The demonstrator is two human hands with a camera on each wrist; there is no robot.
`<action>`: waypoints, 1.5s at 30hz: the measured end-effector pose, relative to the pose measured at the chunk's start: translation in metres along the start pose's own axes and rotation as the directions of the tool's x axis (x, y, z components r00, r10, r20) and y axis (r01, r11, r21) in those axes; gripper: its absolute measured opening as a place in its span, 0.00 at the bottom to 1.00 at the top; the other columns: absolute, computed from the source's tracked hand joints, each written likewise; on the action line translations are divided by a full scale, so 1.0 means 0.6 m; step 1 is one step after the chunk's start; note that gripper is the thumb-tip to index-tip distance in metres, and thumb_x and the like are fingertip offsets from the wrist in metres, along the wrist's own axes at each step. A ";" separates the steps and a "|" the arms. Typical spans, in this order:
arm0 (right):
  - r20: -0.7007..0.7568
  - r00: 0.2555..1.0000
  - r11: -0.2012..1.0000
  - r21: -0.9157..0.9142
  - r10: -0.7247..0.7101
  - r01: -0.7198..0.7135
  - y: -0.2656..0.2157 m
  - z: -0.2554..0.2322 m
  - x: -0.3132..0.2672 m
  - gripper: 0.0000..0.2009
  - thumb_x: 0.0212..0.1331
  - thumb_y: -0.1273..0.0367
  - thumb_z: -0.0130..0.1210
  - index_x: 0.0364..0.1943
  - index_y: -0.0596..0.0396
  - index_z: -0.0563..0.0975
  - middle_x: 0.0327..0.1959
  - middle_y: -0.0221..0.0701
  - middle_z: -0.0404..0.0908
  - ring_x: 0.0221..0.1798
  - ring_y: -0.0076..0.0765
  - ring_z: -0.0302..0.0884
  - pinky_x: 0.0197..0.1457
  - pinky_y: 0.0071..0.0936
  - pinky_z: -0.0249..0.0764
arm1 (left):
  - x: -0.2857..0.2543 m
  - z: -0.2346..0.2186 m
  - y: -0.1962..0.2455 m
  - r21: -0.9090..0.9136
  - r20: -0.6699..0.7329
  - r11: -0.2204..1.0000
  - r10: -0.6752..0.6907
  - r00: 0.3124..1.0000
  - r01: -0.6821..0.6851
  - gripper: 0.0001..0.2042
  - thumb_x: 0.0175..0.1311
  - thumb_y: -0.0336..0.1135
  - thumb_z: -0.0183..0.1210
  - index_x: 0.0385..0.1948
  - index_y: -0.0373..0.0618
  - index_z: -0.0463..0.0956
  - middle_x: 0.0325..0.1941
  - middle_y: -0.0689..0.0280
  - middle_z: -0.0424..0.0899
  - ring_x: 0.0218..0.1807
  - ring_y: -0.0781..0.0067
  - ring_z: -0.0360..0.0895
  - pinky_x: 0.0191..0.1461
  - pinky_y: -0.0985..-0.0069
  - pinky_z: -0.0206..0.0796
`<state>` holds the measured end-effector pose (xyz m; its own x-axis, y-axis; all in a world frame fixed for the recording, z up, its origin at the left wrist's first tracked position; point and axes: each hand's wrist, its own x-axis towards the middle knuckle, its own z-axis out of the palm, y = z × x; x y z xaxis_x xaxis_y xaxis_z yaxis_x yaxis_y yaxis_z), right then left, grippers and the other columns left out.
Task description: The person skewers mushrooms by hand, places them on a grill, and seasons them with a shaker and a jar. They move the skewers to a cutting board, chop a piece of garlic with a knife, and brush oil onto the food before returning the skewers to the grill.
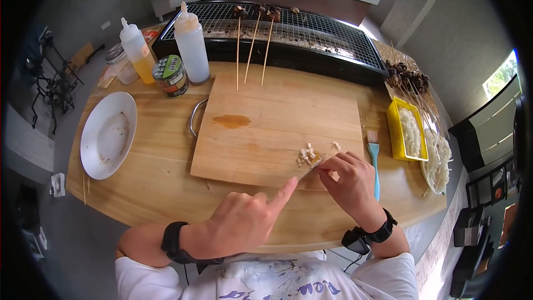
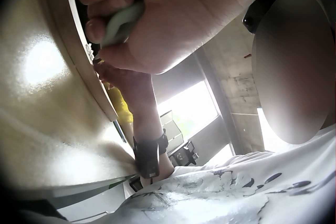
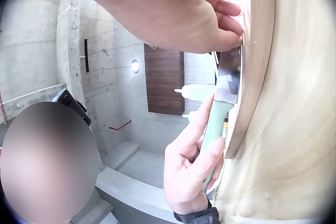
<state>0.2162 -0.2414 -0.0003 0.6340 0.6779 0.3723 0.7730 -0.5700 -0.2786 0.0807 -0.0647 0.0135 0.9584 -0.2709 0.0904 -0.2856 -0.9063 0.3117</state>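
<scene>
My left hand [image 1: 241, 222] grips the pale green handle of a knife [image 3: 214, 129], index finger stretched along toward the blade. The blade points right, low over the near right part of a wooden cutting board [image 1: 277, 116]. At its far end is my right hand [image 1: 352, 183], bent fingers and thumb pinching the blade near the tip. A small heap of chopped white pieces [image 1: 306, 154] lies on the board just beyond the blade, with a few loose bits to the right. In the right wrist view, the fingertips [image 3: 229, 39] overlap the blade's end, partly hiding it.
A blue brush [image 1: 373, 161] lies right of the board, near a yellow basket [image 1: 395, 128] of white shreds. Behind stands a grill [image 1: 311, 44] with several skewers. Squeeze bottles [image 1: 191, 50], a jar [image 1: 170, 76] and a white oval plate [image 1: 108, 133] are at left.
</scene>
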 end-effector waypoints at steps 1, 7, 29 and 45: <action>-0.003 1.000 1.000 0.002 0.000 0.000 0.000 -0.001 -0.001 0.04 0.40 0.70 0.60 0.19 0.47 0.75 0.19 0.23 0.74 0.26 0.31 0.73 0.27 0.29 0.68 | 0.002 -0.002 0.001 0.014 0.014 1.000 -0.005 1.000 0.005 0.34 0.45 0.27 0.56 0.60 0.38 0.58 0.14 0.64 0.71 0.13 0.68 0.70 0.17 0.73 0.65; 0.013 1.000 1.000 0.003 0.003 -0.003 0.002 0.001 0.001 0.02 0.42 0.72 0.60 0.21 0.50 0.78 0.20 0.24 0.77 0.26 0.31 0.74 0.28 0.27 0.69 | 0.005 0.002 -0.008 -0.070 -0.057 0.997 -0.024 0.998 0.020 0.32 0.45 0.26 0.55 0.59 0.38 0.60 0.14 0.63 0.71 0.12 0.66 0.69 0.18 0.71 0.64; -0.053 0.979 0.979 0.053 0.199 -0.196 0.050 -0.026 0.020 0.08 0.47 0.69 0.57 0.33 0.50 0.77 0.30 0.29 0.77 0.35 0.34 0.75 0.38 0.29 0.71 | 0.016 -0.034 -0.027 -0.258 0.002 0.947 -0.197 0.980 0.191 0.27 0.54 0.28 0.52 0.60 0.48 0.61 0.14 0.55 0.70 0.15 0.56 0.70 0.22 0.67 0.63; 0.047 0.995 0.947 0.307 0.082 -0.093 0.044 -0.006 0.013 0.08 0.44 0.72 0.59 0.32 0.52 0.79 0.27 0.27 0.78 0.30 0.31 0.75 0.33 0.26 0.72 | 0.016 -0.017 -0.017 -0.180 -0.031 0.977 -0.120 0.992 0.113 0.29 0.53 0.27 0.53 0.61 0.44 0.58 0.14 0.54 0.71 0.16 0.55 0.71 0.22 0.64 0.63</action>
<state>0.2414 -0.2528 -0.0017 0.6957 0.6501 0.3057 0.6805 -0.4600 -0.5704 0.0928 -0.0547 0.0210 0.9853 -0.1502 0.0812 -0.1707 -0.8575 0.4853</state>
